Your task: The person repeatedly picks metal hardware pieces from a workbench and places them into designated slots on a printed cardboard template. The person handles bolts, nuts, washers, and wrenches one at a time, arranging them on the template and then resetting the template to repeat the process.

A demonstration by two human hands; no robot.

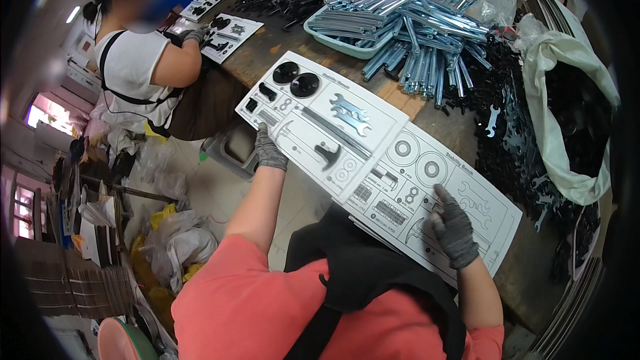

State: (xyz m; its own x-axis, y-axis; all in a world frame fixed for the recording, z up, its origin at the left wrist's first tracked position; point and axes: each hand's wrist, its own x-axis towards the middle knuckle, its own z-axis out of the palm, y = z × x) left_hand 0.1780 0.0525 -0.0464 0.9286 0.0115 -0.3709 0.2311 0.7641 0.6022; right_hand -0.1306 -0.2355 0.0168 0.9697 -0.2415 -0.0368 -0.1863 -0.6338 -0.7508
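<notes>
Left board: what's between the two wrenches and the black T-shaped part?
A long grey bar, lying diagonally on the left board; it shows in the head view.

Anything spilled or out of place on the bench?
Yes: silvery tubes lie in a jumbled fan beside the pale-blue tray, on its right. It looks like overflow: the tray is heaped above its rim, and the loose tubes point various ways.

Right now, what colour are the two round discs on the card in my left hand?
Black; the discs show clearest in head view.
</notes>
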